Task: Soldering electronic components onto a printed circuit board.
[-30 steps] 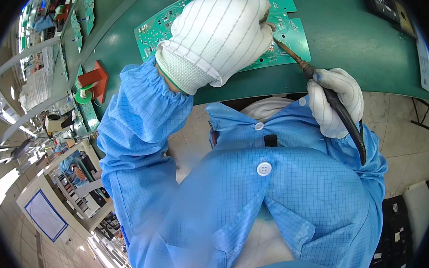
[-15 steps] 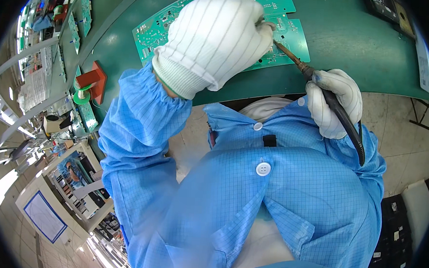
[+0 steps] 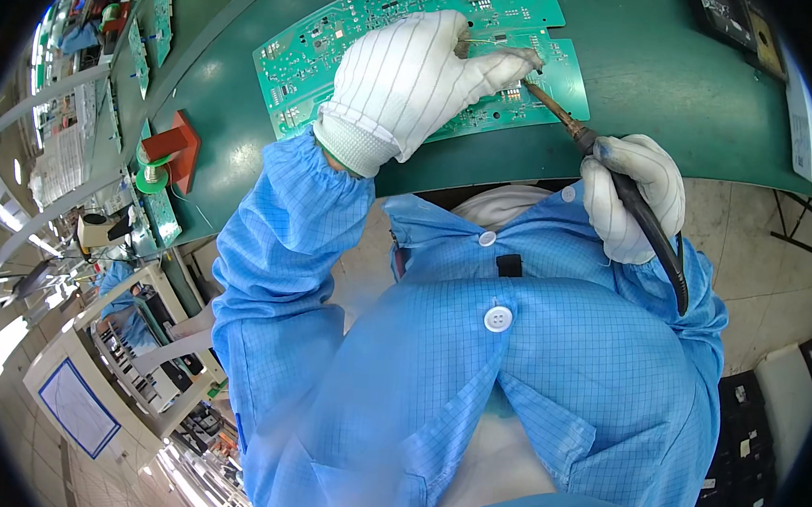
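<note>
My right hand (image 3: 634, 198), in a white glove with grey fingertips, is closed round the black handle of a soldering iron (image 3: 651, 227). The iron's brown tip slants up and left onto a green circuit board (image 3: 296, 70). My left hand (image 3: 416, 82), in a white striped glove, lies over the middle of the board. Its outstretched fingertips, greyed at the end, meet beside the iron's tip, next to a small black part; the other fingers curl inward. A thin line like a wire shows by the curled fingers; what the hand holds is too small to make out.
The board lies on a green bench top (image 3: 639, 91). Left of it stands a red-brown holder (image 3: 180, 151) with a green spool (image 3: 151, 178) of wire. A dark device (image 3: 732, 22) and a white sheet (image 3: 809, 129) are at the right. More boards (image 3: 160, 15) stand at far left.
My left hand has moved down over the board, uncovering its upper part and a blue-topped component. Its fingers have stretched toward the iron's tip. My right hand with the soldering iron has hardly moved.
</note>
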